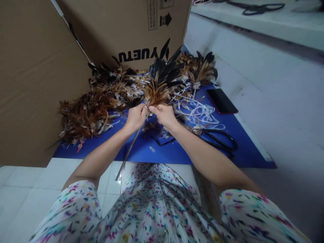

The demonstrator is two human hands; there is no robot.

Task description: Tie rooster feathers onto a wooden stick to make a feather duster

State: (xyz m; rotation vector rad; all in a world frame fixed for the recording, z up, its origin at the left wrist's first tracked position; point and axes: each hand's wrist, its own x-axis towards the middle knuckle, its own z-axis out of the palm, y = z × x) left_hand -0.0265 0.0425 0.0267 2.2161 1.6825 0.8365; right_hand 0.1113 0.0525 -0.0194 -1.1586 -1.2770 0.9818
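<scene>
A bunch of brown and black feathers (158,91) fans out away from me, its base pinched between the fingertips of both hands. My left hand (136,118) is closed at the left side of that base. My right hand (165,115) presses thumb and finger together on the right side, close to the left fingertips. From beneath the left hand a thin greyish strip (129,153) slants down past the table edge; where its upper end goes is hidden. Loose pale plastic strips (199,113) lie in a tangle to the right of my right hand.
A big pile of feathers (86,111) covers the left of the blue tabletop (167,157), with more feather bunches (202,69) at the back right. Black-handled scissors (222,138) and a phone (222,101) lie on the right. Cardboard (106,23) stands behind and left; a wall (265,77) borders the right.
</scene>
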